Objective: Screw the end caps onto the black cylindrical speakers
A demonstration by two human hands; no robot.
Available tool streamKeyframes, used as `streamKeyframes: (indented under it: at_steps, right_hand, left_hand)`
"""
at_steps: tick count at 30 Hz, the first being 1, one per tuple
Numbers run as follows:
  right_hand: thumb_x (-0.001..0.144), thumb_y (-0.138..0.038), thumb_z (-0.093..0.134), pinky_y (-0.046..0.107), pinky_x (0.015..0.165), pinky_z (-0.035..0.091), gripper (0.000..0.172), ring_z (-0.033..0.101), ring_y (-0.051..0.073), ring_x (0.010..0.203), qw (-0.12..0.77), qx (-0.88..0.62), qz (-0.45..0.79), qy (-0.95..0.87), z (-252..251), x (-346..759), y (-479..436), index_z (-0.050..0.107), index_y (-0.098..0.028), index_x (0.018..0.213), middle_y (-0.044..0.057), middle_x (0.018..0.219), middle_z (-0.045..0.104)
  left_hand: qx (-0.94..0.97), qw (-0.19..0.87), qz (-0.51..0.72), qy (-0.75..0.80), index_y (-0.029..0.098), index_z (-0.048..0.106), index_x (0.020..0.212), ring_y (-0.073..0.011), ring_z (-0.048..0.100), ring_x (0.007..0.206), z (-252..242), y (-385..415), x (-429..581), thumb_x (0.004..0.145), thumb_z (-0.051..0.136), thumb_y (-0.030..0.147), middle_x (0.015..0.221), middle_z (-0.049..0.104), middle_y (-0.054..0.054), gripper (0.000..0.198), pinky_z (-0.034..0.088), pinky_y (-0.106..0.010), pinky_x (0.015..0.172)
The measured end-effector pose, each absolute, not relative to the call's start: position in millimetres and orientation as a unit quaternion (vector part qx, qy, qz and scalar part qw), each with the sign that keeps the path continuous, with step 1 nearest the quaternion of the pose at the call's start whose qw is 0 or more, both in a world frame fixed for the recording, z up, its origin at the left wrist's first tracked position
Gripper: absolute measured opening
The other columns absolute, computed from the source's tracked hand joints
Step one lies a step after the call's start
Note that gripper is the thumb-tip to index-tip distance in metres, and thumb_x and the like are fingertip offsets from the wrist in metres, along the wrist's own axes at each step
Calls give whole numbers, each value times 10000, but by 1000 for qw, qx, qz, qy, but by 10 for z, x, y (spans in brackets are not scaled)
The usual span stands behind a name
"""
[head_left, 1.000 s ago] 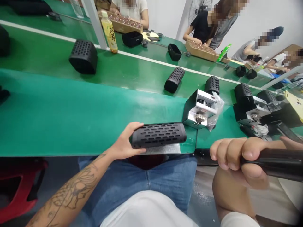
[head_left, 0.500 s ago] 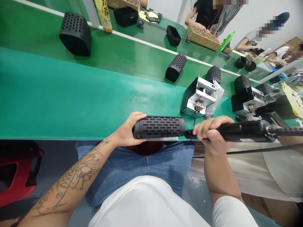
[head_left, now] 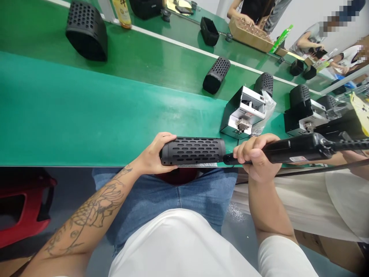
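My left hand (head_left: 155, 154) is wrapped around the left end of a black slotted speaker housing (head_left: 193, 151), which lies on its side at the front edge of the green mat. In my right hand (head_left: 258, 156) is a black electric screwdriver (head_left: 296, 149), held nearly level with its cord running off to the right. Its tip points left and meets the lower right end of the housing; the bit itself and whatever it touches are too small to make out. Behind my right hand stands a small silver and black screw feeder (head_left: 243, 111).
More black perforated housings stand on the dark green belt, one at the far left (head_left: 87, 30) and one near the middle (head_left: 216, 75). A clear plastic bag (head_left: 266, 109) leans by the feeder. A red stool (head_left: 27, 215) is at lower left. Other people work across the line.
The whole view has tilted slightly, so the bench sits a little higher in the picture. Both hands keep their holds, and the screwdriver's tip stays at the housing's right end.
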State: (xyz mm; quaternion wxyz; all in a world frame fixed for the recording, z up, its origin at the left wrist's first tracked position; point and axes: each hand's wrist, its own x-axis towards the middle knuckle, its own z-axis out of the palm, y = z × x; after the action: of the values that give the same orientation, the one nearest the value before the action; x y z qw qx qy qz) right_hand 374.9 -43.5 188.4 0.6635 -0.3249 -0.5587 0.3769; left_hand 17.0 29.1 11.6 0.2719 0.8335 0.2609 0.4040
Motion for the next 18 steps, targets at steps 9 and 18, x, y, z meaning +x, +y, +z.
streamKeyframes:
  at_steps: [9,18]
  right_hand:
    - [1000,-435,1111,281,511,601,498,536,115,409,620,-297,399,-607,1850,3744,-430,670,-281,827,-101,563,636]
    - [1022,-414,1082,299,530,589,440,571,127,446,590,-292,415,-628,1848,3744,-490,691,-286,866,-95,607,651]
  left_hand:
    - [825,273,417,266,377,552,1901,-480,753,1597,92,261,195,789,1221,440,1727,706,-201,1299,677,-728,1378]
    - [824,262,423,270,371,543,1907,-491,768,1602,75,229,203,776,1208,381,1741,706,-208,1312,700,-732,1360]
